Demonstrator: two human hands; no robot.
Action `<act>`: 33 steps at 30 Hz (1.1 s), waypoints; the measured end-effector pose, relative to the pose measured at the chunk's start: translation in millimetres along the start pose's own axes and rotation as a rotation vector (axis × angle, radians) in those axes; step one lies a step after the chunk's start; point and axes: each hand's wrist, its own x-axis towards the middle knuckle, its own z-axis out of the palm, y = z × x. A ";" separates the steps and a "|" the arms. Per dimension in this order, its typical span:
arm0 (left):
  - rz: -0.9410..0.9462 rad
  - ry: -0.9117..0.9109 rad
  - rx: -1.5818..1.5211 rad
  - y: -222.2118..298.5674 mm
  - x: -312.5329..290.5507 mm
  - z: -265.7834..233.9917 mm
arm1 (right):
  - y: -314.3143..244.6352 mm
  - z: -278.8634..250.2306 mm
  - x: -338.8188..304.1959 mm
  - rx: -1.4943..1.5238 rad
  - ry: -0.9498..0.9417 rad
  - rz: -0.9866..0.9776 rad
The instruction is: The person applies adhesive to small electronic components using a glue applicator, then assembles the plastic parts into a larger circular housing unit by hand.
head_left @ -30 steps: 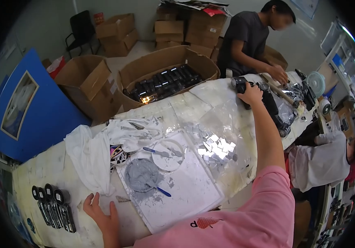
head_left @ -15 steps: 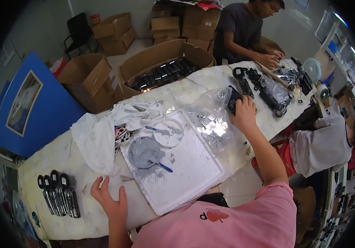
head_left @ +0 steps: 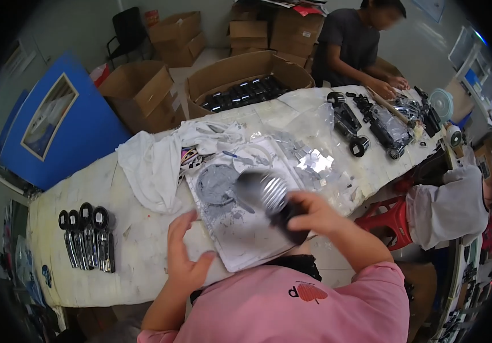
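Note:
In my right hand is a black part with a rounded, ribbed shiny end, blurred by motion above the white board. My left hand is empty beside the board's left edge, its fingers spread and thumb apart. On the board lies a round patch of grey paste, partly covered by the held part. A blue-handled spatula rests at the far side of the board. Small shiny square pieces lie on clear plastic right of the board.
Several black ring-topped parts stand in a row at left. A white cloth lies behind my left hand. More black parts lie far right, near a co-worker's hands. A large carton of black parts stands beyond the table.
My right hand has come back from the far right of the table with the black part, now over the board. My left hand has moved right, toward the board. The view has shifted slightly.

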 end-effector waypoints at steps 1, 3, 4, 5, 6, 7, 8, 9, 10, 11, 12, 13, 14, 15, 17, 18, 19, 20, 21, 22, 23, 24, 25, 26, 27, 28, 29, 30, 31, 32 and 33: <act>0.060 0.035 -0.272 3.9 7.4 14.2 | 7.8 20.6 6.5 0.073 -0.098 0.083; -0.004 0.022 -0.524 17.2 8.9 28.0 | 17.5 59.0 18.7 0.195 -0.254 0.193; -0.077 0.125 -0.614 23.2 10.2 35.8 | 26.8 71.6 25.1 0.176 -0.330 0.153; -0.132 0.187 -0.608 27.2 11.4 34.4 | 30.7 78.6 31.1 0.112 -0.353 0.110; -0.187 0.249 -0.601 33.2 12.8 31.9 | 32.8 82.2 33.6 0.048 -0.376 0.067; -0.229 0.349 -0.574 39.8 14.3 25.6 | 26.6 78.9 37.6 0.050 -0.382 0.067; -0.190 0.378 -0.510 38.0 15.2 17.2 | 11.3 68.1 43.8 -0.439 -0.276 -0.293; -0.154 0.403 -0.446 32.3 15.2 6.2 | -1.4 54.3 50.7 -0.922 -0.143 -0.648; -0.142 0.412 -0.498 32.4 14.2 -6.9 | -4.8 37.2 61.5 -1.325 0.165 -0.788; -0.185 0.325 -0.361 35.2 12.8 -19.6 | -19.0 24.1 67.1 -1.526 0.506 -0.531; -0.226 0.237 -0.222 35.9 9.8 -30.3 | -32.3 -0.6 73.0 -1.521 0.606 -0.250; -0.070 0.222 -0.020 23.8 1.1 -34.8 | -44.0 -22.3 76.6 -1.557 0.599 -0.061; 0.000 0.122 0.229 22.7 2.5 -38.4 | -41.9 -53.2 79.8 -1.590 0.632 0.053; 0.075 0.015 0.473 21.0 6.1 -39.1 | -33.1 -83.3 82.1 -1.618 0.672 0.173; -0.020 -0.077 0.552 13.4 2.3 -29.7 | -15.7 -116.5 92.5 -1.617 0.668 0.029; -0.058 -0.113 0.578 5.3 -1.3 -26.2 | -11.4 -124.3 97.5 -1.613 0.656 -0.118; -0.101 -0.162 0.605 1.0 -2.7 -21.3 | -10.1 -126.9 100.8 -1.609 0.636 -0.123; -0.128 -0.203 0.603 -4.1 -5.4 -17.1 | -8.0 -126.5 103.3 -1.611 0.631 -0.034; -0.158 -0.243 0.599 -8.1 -6.7 -14.1 | -5.2 -128.6 105.4 -1.613 0.623 0.056; -0.156 -0.234 0.579 -8.3 -7.0 -12.3 | 0.8 -141.3 105.4 -1.644 0.668 0.025; -0.153 -0.207 0.562 -8.9 -8.9 -13.4 | 0.2 -138.6 104.0 -1.631 0.688 -0.006; -0.149 -0.179 0.546 -9.2 -10.5 -15.4 | -2.0 -135.4 101.7 -1.616 0.708 -0.036; -0.152 -0.168 0.504 -9.3 -9.2 -17.3 | -5.6 -131.5 96.0 -1.629 0.703 -0.026; -0.160 -0.167 0.491 -8.8 -8.6 -18.9 | -7.4 -129.8 94.4 -1.641 0.699 -0.024; -0.167 -0.167 0.477 -8.6 -9.6 -20.7 | -3.3 -131.9 93.0 -1.671 0.705 -0.078; -0.157 -0.172 0.467 -10.0 -11.4 -22.2 | -1.9 -130.4 92.0 -1.668 0.689 -0.081; -0.167 -0.168 0.473 -10.8 -12.2 -23.4 | -2.1 -127.7 90.5 -1.650 0.714 -0.083; -0.142 -0.174 0.480 -11.4 -12.5 -24.3 | -2.8 -126.1 90.4 -1.633 0.742 -0.084; -0.113 -0.183 0.484 -12.3 -12.7 -24.4 | -3.0 -126.2 89.9 -1.608 0.782 -0.037; -0.117 -0.184 0.484 -13.0 -13.1 -24.8 | -3.1 -124.5 88.5 -1.608 0.779 -0.034; -0.111 -0.197 0.491 -13.7 -13.3 -25.1 | -4.1 -121.7 85.2 -1.620 0.766 -0.138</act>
